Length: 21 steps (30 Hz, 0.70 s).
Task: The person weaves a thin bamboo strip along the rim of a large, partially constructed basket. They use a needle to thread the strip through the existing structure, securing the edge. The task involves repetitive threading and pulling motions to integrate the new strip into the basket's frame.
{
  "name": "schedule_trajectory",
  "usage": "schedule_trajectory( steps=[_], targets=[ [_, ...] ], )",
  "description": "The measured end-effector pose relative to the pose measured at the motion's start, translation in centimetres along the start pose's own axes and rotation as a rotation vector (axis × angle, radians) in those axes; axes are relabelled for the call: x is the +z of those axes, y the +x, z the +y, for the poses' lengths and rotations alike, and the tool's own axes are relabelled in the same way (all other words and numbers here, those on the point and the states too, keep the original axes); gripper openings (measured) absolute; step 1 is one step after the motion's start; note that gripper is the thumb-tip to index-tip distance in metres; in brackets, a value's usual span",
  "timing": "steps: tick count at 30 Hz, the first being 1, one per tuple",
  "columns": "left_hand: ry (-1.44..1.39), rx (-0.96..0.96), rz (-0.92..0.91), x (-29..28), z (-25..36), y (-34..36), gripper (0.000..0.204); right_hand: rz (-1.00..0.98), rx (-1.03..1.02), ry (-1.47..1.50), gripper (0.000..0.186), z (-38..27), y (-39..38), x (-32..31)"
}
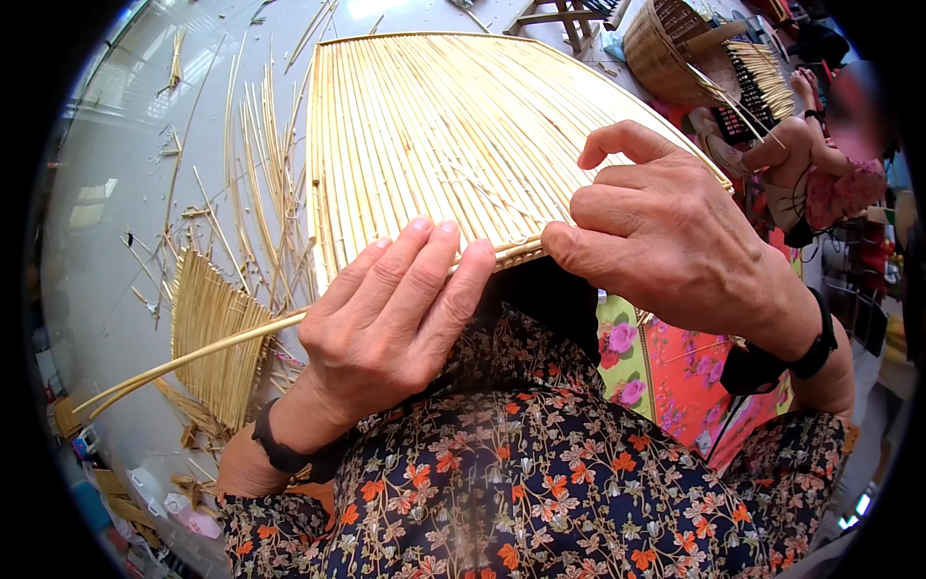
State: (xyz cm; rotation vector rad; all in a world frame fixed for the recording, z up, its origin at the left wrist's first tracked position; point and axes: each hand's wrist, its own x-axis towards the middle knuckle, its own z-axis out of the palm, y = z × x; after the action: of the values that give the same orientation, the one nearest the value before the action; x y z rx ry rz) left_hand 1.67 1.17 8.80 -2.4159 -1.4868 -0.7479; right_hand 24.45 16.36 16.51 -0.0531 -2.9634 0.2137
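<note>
A fan-shaped panel of pale, close-set reed sticks (415,125) lies in front of me, its near edge toward my body. My left hand (395,299) grips that near edge, with its fingers flat on top and its thumb hidden. Two long, bent canes (193,355) stick out leftward from beneath this hand. At the right part of the same edge, my right hand (666,227) is closed with its thumb against curled fingers and its index finger bent upward. Whatever it pinches there is hidden. A thin pale strand (506,200) crosses the sticks near the middle.
Loose reeds (265,154) lie on the grey floor at left, beside a smaller stick panel (217,338). A wicker basket (666,58) stands at the far right near a stick bundle (762,82). Another person's arm (805,145) shows at right. Flowered cloth (675,376) is beside me.
</note>
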Motion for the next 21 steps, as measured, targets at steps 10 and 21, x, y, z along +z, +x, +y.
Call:
schedule_trajectory(
  steps=[10, 21],
  targets=[
    [0.033, 0.022, 0.018, 0.3, 0.1, 0.2, 0.028, -0.100, -0.030, -0.005, 0.014, 0.0, 1.1, -0.4],
    [0.050, 0.031, -0.002, 0.5, 0.2, 0.3, 0.032, -0.199, 0.021, 0.017, 0.012, -0.5, 1.3, 1.2]
  ],
)
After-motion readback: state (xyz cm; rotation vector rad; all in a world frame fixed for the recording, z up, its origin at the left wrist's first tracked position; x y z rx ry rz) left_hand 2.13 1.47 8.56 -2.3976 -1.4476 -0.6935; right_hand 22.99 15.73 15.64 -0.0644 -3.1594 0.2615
